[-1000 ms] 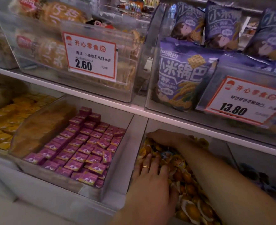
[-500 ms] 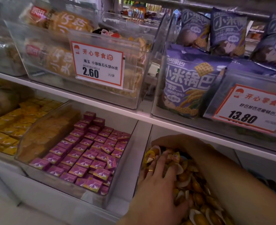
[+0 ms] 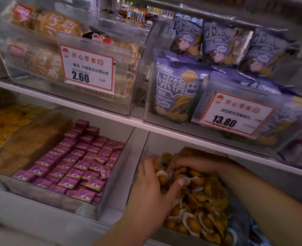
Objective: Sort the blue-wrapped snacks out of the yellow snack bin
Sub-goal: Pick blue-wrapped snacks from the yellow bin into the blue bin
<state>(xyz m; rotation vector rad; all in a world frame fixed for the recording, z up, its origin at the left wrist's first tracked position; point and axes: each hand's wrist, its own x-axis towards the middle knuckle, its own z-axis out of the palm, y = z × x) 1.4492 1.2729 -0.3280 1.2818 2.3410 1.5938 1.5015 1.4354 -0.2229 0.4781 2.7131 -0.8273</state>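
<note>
Digging through yellow snacks in clear bin on lower shelf, right of purple boxes. Blue-wrapped snacks: none clearly visible in pile; blurred blue wrappers at bin's right edge. Left hand spread flat on pile, holding nothing. Right hand curled down into snacks at back; whether it pinches one, cannot tell. Risks: raking spills snacks over low front; blue ones buried, missed.

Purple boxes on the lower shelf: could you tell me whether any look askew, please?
Yes. Most purple boxes lie in neat rows, but one box near their right edge stands tilted on edge, and another box behind it sits skewed across the rows.
</note>
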